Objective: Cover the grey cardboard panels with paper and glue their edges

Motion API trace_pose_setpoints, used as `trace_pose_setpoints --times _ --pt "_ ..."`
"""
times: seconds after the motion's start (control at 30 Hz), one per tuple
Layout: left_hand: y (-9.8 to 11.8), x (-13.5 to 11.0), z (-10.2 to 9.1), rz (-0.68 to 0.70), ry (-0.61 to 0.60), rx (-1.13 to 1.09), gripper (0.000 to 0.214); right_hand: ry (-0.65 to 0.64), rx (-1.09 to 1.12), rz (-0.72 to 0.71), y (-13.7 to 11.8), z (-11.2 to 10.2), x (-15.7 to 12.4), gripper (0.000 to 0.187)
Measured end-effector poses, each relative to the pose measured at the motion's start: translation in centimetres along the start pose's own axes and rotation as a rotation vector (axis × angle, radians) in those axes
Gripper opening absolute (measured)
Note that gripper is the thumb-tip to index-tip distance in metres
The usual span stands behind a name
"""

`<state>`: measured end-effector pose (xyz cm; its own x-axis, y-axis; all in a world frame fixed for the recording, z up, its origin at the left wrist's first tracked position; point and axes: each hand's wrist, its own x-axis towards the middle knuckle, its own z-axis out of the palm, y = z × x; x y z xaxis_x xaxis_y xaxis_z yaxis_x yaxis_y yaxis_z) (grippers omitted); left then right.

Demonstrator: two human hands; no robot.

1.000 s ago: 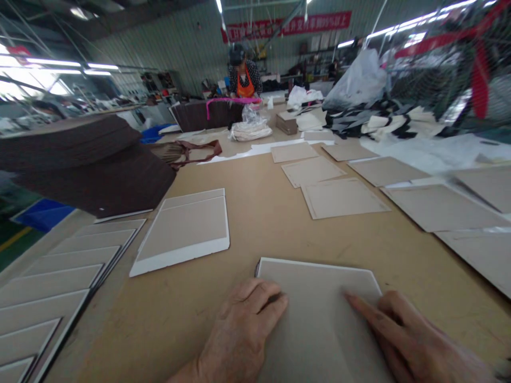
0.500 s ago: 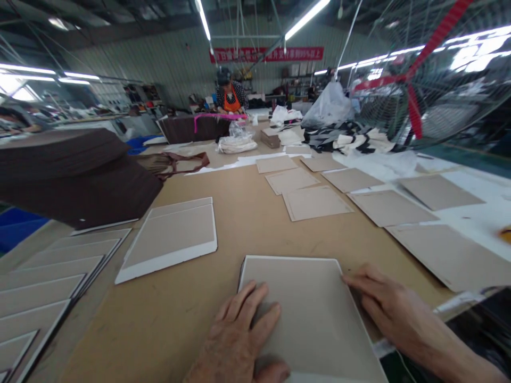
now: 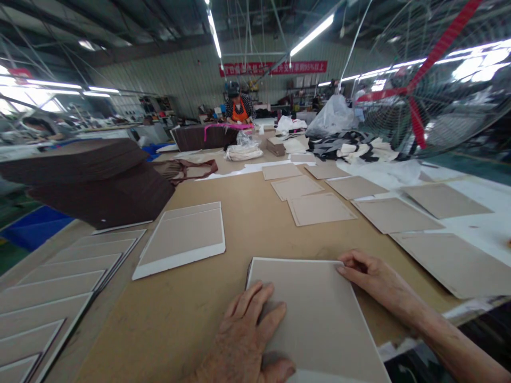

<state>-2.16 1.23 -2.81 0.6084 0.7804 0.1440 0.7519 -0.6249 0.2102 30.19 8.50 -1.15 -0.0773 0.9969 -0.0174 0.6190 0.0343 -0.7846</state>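
Note:
A beige rectangular panel [image 3: 315, 314] with a thin white border lies flat in front of me on the brown tabletop [image 3: 175, 308]. My left hand [image 3: 251, 330] rests on its left part, fingers stretched out and thumb spread low on the surface. At the panel's far right corner, my right hand [image 3: 359, 268] pinches the edge between thumb and bent fingers. A dark edge shows along the panel's far left side. Further left lies a similar beige panel [image 3: 187, 229] with a wide white strip along its near side.
Overlapping white-edged panels [image 3: 59, 298] fan out at the left, below a tall stack of dark brown pieces [image 3: 99, 186]. Several beige sheets [image 3: 319, 209] lie ahead and to the right. A large fan [image 3: 411, 88] stands at the right. A person in an orange apron [image 3: 239, 110] is across the table.
My right hand has moved from the panel's right edge up to its far right corner and now pinches there. My left hand stays on the panel. The view has shifted slightly.

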Motion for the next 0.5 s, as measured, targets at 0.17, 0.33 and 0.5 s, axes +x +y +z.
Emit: trace_pose_setpoints --times 0.17,0.33,0.5 --pt "0.0 -0.1 0.0 0.023 0.012 -0.037 0.079 -0.020 0.328 0.058 -0.6 -0.2 0.2 0.032" --pt "-0.4 -0.9 0.6 0.045 0.189 -0.176 0.079 -0.058 0.543 0.081 -1.5 -1.1 -0.1 0.035" --pt "0.1 -1.3 -0.4 -0.315 0.458 -0.645 0.072 0.057 0.373 -0.029 -1.5 -2.0 -1.5 0.033"
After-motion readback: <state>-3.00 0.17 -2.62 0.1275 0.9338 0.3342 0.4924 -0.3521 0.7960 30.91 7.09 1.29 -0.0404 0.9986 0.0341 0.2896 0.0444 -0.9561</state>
